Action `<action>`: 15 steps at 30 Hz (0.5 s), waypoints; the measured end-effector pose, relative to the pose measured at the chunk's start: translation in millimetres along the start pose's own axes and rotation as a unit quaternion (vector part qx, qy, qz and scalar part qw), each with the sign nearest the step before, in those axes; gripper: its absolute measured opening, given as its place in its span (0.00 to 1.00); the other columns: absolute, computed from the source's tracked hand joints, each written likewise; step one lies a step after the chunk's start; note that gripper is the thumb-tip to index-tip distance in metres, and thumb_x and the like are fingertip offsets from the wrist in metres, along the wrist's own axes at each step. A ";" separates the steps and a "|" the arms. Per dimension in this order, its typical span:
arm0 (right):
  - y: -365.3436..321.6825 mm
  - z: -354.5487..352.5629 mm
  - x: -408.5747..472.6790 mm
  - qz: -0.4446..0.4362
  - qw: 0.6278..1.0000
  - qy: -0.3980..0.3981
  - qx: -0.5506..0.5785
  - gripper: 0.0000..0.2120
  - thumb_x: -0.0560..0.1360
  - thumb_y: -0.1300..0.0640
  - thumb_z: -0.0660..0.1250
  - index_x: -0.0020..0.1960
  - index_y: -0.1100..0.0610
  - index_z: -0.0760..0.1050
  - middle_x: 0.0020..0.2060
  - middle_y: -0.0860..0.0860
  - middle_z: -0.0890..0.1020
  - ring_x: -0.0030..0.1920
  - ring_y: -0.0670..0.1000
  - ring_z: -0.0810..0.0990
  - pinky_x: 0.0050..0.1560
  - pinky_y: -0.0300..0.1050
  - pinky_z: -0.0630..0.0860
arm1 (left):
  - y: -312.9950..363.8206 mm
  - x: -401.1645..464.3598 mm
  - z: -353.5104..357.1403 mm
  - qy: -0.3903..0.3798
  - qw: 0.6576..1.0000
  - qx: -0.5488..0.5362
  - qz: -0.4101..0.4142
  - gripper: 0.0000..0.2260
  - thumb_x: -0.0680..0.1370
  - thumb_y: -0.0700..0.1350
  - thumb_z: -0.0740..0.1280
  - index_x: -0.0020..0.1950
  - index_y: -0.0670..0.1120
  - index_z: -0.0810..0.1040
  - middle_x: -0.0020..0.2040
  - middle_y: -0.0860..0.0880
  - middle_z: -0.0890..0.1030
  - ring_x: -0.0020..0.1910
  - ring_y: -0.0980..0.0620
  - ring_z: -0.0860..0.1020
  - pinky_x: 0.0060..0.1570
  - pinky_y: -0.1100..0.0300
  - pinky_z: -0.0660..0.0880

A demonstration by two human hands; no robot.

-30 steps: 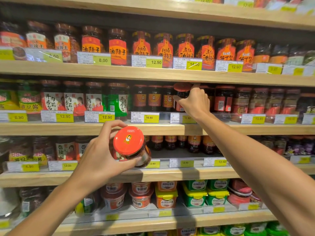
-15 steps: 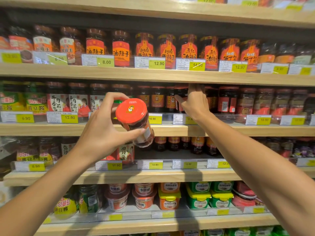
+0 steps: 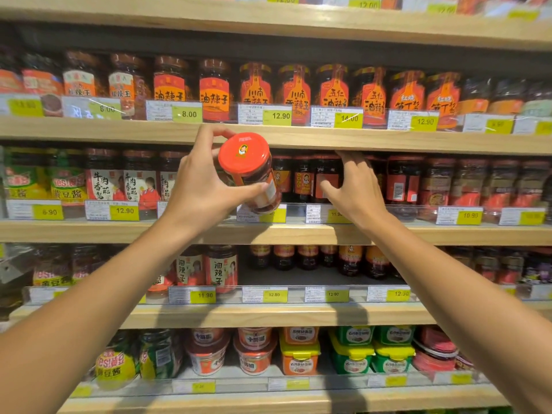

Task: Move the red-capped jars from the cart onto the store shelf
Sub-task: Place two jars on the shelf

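Observation:
My left hand [image 3: 203,186] grips a red-capped jar [image 3: 249,171], tilted with its cap toward me, in front of the second shelf [image 3: 298,233]. My right hand [image 3: 355,189] hovers just to its right with fingers spread and holds nothing. Behind that hand stand several red-labelled jars [image 3: 303,177] in the shelf's middle row; one sits right at my fingertips. The cart is out of view.
Wooden shelves run the full width, packed with sauce jars behind clear rails with yellow price tags [image 3: 279,115]. The shelf board above [image 3: 298,137] hangs low over the jar row. Green and orange tubs [image 3: 352,351] fill the lowest shelf.
My left hand has risen with the jar from the third shelf's level up to the second shelf. My right hand has let go of the jar it placed and drawn back a little.

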State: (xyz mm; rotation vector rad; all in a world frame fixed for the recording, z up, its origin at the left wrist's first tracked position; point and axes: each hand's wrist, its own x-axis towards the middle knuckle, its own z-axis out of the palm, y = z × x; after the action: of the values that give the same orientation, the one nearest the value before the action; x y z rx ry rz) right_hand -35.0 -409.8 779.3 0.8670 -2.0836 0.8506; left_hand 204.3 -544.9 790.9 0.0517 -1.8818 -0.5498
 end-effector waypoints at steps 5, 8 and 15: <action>18.5 -2.7 -17.6 -0.070 0.995 0.052 0.047 0.27 0.78 0.45 0.67 0.71 0.58 0.70 0.60 0.55 0.75 0.62 0.55 0.72 0.62 0.50 0.72 | -7.7 5.3 22.7 0.027 0.999 -0.024 0.011 0.36 0.62 0.50 0.84 0.64 0.48 0.69 0.53 0.60 0.79 0.54 0.63 0.80 0.53 0.62 0.79; 26.5 -5.3 -23.3 -0.086 0.992 0.061 0.064 0.26 0.79 0.47 0.67 0.72 0.57 0.70 0.62 0.52 0.75 0.64 0.53 0.71 0.62 0.45 0.69 | -13.6 10.8 37.3 0.046 0.998 -0.038 0.014 0.36 0.62 0.50 0.84 0.64 0.47 0.70 0.54 0.57 0.80 0.56 0.57 0.80 0.56 0.52 0.80; 36.1 -13.0 -26.7 -0.093 0.991 0.068 0.069 0.24 0.78 0.48 0.67 0.71 0.57 0.70 0.64 0.51 0.75 0.67 0.52 0.71 0.66 0.45 0.68 | -23.0 20.0 69.7 0.019 0.999 -0.027 0.019 0.36 0.61 0.48 0.84 0.64 0.47 0.72 0.54 0.55 0.80 0.53 0.58 0.80 0.57 0.55 0.79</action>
State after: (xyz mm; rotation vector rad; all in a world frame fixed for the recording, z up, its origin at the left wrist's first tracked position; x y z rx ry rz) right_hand -44.6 -371.5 754.3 1.0296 -1.8107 0.9329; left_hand 129.0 -547.0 780.4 -0.0081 -1.8257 -0.5697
